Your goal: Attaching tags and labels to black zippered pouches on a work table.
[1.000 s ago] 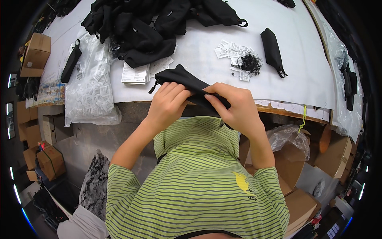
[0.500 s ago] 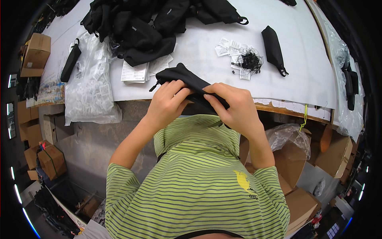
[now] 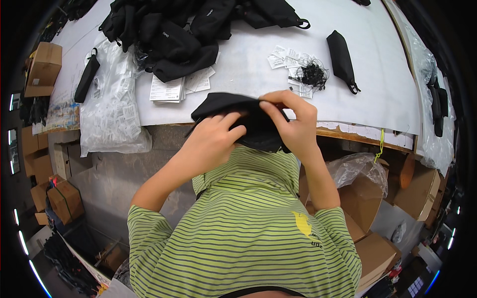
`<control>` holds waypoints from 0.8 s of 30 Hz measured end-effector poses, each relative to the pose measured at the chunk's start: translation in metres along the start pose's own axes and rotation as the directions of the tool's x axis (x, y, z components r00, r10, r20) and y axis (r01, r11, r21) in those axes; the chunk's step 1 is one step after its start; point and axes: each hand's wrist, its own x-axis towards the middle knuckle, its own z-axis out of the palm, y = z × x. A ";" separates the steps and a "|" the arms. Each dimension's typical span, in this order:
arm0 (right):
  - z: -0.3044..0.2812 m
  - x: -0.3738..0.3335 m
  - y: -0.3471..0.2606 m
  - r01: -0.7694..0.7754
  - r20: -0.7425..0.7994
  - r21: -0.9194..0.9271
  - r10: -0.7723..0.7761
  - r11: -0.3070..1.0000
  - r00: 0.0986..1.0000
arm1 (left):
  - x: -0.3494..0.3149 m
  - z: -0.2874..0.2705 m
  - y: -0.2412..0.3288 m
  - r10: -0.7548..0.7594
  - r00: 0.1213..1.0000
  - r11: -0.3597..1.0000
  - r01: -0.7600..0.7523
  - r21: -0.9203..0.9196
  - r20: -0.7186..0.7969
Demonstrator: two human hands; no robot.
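Note:
A black fabric pouch [image 3: 226, 103] is held before my body at the table's front edge, its mouth spread wide so the dark inside shows. My right hand [image 3: 294, 118] pinches the rim at the pouch's right end between thumb and fingers. On the other side, my left hand [image 3: 217, 138] grips the near left part, its fingers curled and their tips partly hidden in the opening. Beyond lie a pile of similar black pouches [image 3: 181, 47], a stack of white printed cards [image 3: 168, 91] and white tags [image 3: 283, 57] with a tangle of black strings [image 3: 313, 75].
Single black pouches lie on the white table [image 3: 367, 107], one at the right [image 3: 340, 57] and one at the left [image 3: 88, 77]. A clear plastic bag of tags [image 3: 117, 111] hangs over the front edge. Cardboard boxes [image 3: 420, 193] stand below right, near a clear bag [image 3: 357, 174].
The pouch, folded narrow before, is now spread at its mouth. My left hand has shifted down and slightly right; my right hand has moved up a little with the rim.

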 end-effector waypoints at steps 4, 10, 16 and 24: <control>-0.020 -0.003 0.010 -0.436 0.414 0.583 0.210 0.686 0.885 | -0.004 -0.014 -0.006 -0.146 0.989 0.973 0.139 -0.185 -0.025; -0.016 -0.038 0.035 -0.498 0.517 0.391 0.264 0.774 0.815 | -0.008 -0.017 -0.008 -0.307 0.948 0.802 0.209 -0.559 -0.086; 0.002 -0.055 0.063 -0.601 0.456 0.513 0.399 0.613 0.796 | -0.009 -0.003 -0.014 -0.409 0.879 0.806 0.222 -0.548 -0.245; -0.034 -0.054 0.087 -0.380 0.442 0.886 0.234 -0.265 0.866 | -0.018 0.001 -0.028 -0.451 0.846 0.835 0.289 -0.468 -0.284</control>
